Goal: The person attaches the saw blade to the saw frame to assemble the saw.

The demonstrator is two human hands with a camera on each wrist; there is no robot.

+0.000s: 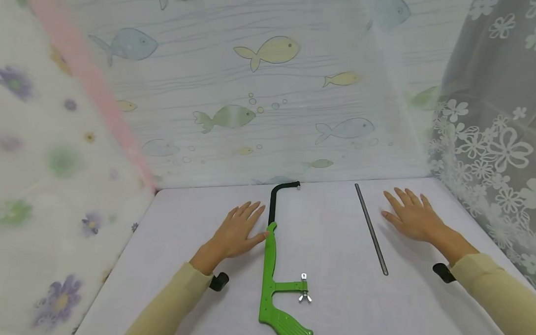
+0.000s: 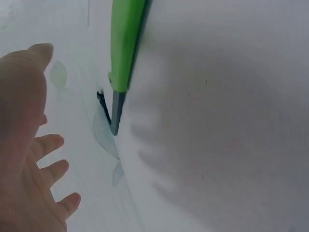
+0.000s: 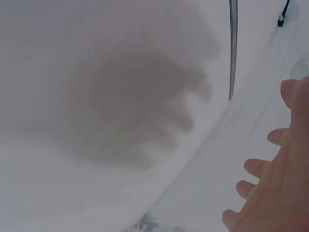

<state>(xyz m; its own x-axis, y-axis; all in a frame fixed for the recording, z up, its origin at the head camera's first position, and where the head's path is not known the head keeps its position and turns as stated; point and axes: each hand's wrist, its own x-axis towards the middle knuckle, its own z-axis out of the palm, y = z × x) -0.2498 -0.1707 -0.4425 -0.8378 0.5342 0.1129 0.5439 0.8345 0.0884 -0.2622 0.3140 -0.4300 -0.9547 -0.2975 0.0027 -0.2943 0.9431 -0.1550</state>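
A green hacksaw frame with a black bent front arm lies on the white table, its handle toward me. A wing nut sits on its short cross arm. To its right lies a thin grey strip, which looks like a hacksaw blade, apart from the frame. My left hand is held flat just left of the frame, fingers spread, thumb tip overlapping the frame in the head view. My right hand hovers to the right of the strip, fingers straight, holding nothing. Both wrist views show hand shadows on the cloth.
A curtain with fish prints hangs along the table's back edge. Flowered fabric hangs at the left, lace netting at the right. White cloth covers the table. Each wrist carries a small black device.
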